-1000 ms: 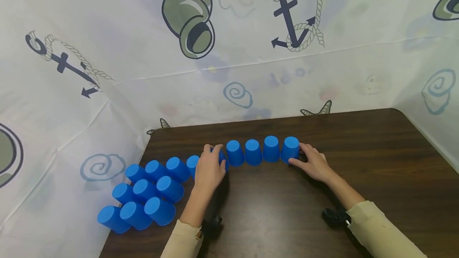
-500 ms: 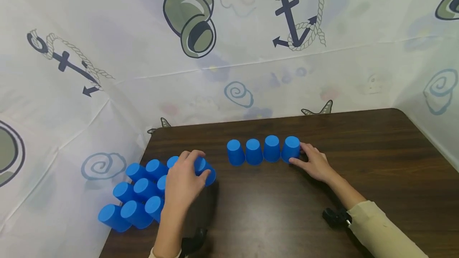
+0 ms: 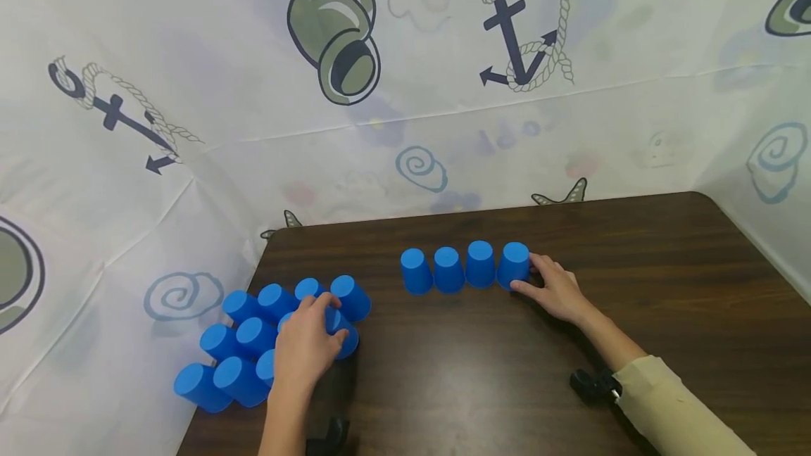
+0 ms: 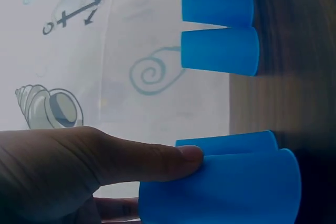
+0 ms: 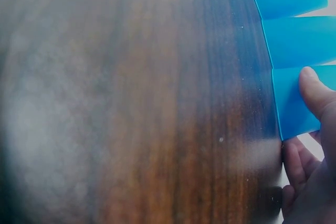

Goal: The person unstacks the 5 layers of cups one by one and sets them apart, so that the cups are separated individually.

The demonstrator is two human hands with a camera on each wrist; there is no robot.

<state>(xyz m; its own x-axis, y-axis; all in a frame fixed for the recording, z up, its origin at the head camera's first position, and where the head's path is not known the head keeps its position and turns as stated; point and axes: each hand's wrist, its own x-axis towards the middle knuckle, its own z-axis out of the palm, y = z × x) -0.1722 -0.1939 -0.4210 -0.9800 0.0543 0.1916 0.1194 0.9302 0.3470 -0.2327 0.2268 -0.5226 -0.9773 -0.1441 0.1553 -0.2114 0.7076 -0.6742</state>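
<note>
Upside-down blue plastic cups stand on a dark wood table. My left hand (image 3: 307, 343) grips one blue cup (image 4: 226, 192) at the right side of the left cluster, its thumb pressed along the cup wall in the left wrist view. Just behind that cup stands another blue cup (image 3: 350, 299), at the right end of the cluster's back row. My left hand hides some cups under it. On the far side, my right hand (image 3: 556, 288) holds the rightmost cup (image 3: 513, 264) of a separate row, thumb on its near side (image 5: 296, 100) and fingers behind.
Left of my left hand, several more cups (image 3: 241, 380) stand in slanted rows near the table's left edge. The other cups of the far row (image 3: 448, 271) stand close together beside my right hand. A printed cloth (image 3: 418, 125) hangs behind the table (image 3: 481, 371).
My left hand has drawn a cup away from the left end of the far row, leftward and nearer to me, to the cluster. My right hand has stayed at its cup.
</note>
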